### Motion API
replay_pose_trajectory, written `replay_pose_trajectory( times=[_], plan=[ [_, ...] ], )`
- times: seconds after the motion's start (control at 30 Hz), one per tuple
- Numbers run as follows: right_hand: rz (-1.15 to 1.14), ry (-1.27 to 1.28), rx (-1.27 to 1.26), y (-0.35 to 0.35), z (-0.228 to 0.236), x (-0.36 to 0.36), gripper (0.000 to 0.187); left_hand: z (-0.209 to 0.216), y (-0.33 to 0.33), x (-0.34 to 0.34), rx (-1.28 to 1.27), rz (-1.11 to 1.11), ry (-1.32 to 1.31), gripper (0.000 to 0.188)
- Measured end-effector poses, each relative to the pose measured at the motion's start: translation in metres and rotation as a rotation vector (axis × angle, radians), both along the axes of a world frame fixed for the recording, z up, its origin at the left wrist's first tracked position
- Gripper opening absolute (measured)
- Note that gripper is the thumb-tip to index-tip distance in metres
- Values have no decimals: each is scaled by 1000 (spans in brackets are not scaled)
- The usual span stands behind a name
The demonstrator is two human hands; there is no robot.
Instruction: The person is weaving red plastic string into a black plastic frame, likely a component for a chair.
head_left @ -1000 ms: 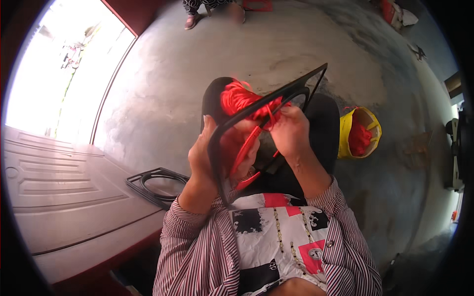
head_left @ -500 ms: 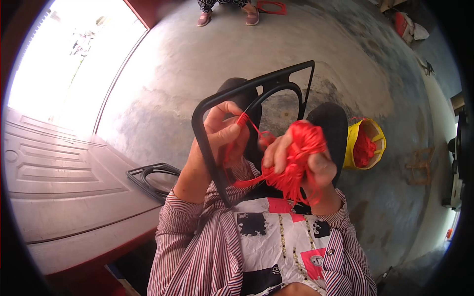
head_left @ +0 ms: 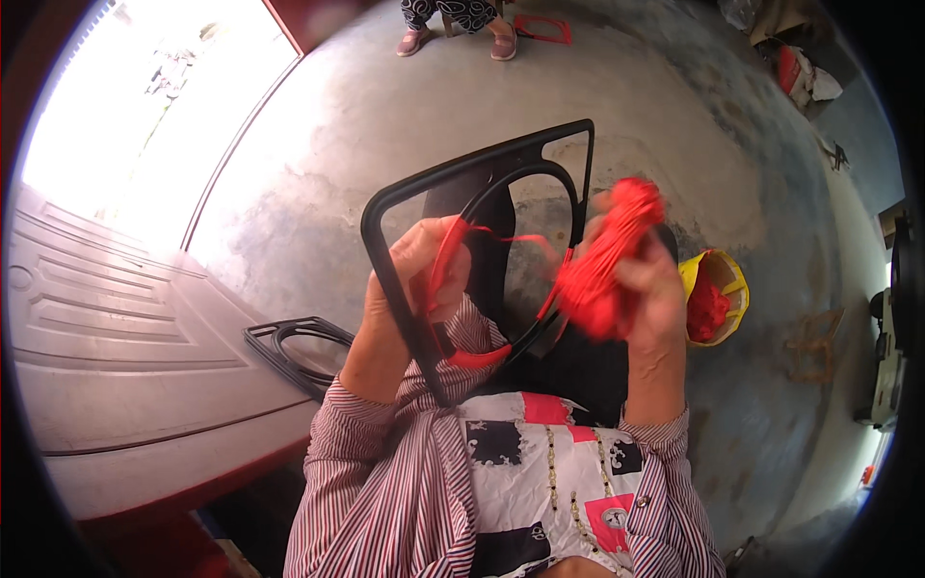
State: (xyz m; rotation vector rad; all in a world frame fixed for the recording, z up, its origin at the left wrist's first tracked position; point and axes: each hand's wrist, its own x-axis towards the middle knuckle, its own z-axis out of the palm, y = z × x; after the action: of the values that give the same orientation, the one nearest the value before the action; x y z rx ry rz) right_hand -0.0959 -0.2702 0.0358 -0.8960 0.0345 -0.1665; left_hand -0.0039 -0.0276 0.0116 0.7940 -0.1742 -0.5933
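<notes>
A black frame point(head_left: 472, 169) with straight outer bars and a round inner ring stands tilted over my lap. Red cord wrapping point(head_left: 479, 359) covers parts of the ring. My left hand point(head_left: 416, 258) reaches round the outer bar and is closed on the ring's left side, with red cord at its fingers. Just right of the frame, my right hand point(head_left: 659, 281) grips a thick bundle of red cord point(head_left: 605, 279), slightly blurred. A loose red strand point(head_left: 520, 238) runs across the ring's opening between the two hands.
To the right stands a yellow container point(head_left: 740, 289) with red cord point(head_left: 708, 310) inside. More black frames point(head_left: 289, 352) lie at the left, beside a pale panelled door point(head_left: 116, 318). At the far side are a seated person's shoes point(head_left: 503, 45) and a red frame point(head_left: 544, 29).
My right hand has moved right and up with the cord bundle, from inside the frame's outline to outside it. The strand now stretches across the ring. My left hand stays on the ring.
</notes>
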Motion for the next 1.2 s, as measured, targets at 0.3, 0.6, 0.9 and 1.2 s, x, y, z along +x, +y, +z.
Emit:
replay_pose_trajectory(
  times=[0.3, 0.6, 0.9, 1.2],
  plan=[
    [-48, -24, -906, 42, 38, 28, 39, 41, -43, -34, 210, 26, 72, 36],
    [229, -11, 241, 37, -24, 16, 41, 18, -27, -26, -223, -263, 188, 36],
    [-47, -9, 207, 15, -54, 39, 36, 34, -27, -25, -22, -231, -44, 59],
    [248, -611, 403, -29, 13, -15, 39, 2, 3, 5, -135, -142, -27, 37]
  ],
)
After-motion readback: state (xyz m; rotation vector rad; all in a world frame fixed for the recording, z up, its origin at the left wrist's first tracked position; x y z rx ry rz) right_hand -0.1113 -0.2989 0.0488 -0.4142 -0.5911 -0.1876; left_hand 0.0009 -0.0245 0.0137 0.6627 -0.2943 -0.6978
